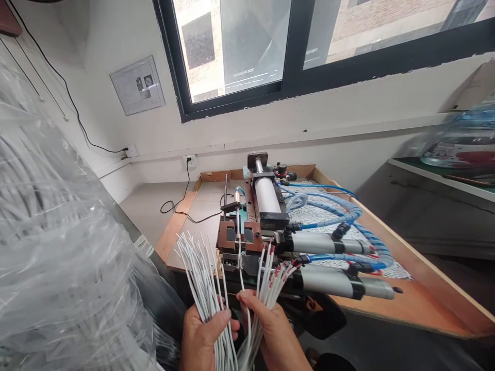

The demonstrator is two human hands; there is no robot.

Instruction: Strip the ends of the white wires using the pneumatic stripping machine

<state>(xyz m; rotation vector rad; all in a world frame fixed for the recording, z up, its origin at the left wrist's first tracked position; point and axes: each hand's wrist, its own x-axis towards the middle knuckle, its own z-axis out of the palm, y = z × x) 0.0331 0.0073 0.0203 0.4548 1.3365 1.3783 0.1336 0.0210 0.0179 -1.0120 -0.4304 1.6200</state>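
In the head view, at bottom centre, the left hand [201, 334] has its fingers and thumb closed around a bundle of white wires [207, 293], ends fanning up and left. Just right of it, the right hand [275, 330] grips a second bundle [264, 294] with some reddish tips, thumb and forefinger pinched on a single wire [241, 273] that runs up to the machine's brown block [249, 235], mid-frame, left of silver cylinders [325, 282]
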